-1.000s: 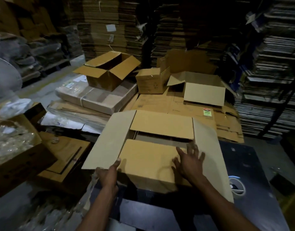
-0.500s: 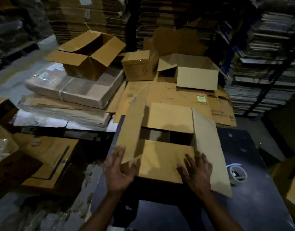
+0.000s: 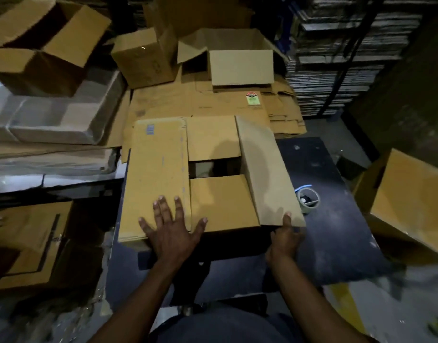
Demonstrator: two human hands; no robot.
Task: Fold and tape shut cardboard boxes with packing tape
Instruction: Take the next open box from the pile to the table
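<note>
A brown cardboard box stands on a dark table in front of me. Its near and far short flaps lie folded in, with a dark gap between them. The long left flap lies flat over the top, and my left hand presses on it with fingers spread. The long right flap slopes up at an angle; my right hand grips its near corner, thumb on top. A roll of packing tape with a blue edge rests on the table just right of the box, partly hidden by the right flap.
Flattened cartons and several open boxes lie beyond the table. A wrapped bundle sits at the left, another open box at the right. Tall stacks of flat cardboard line the back right.
My left hand has pushed the left flap down from upright to flat on the box. My right hand has slid off the near flap to the right flap's near corner.
</note>
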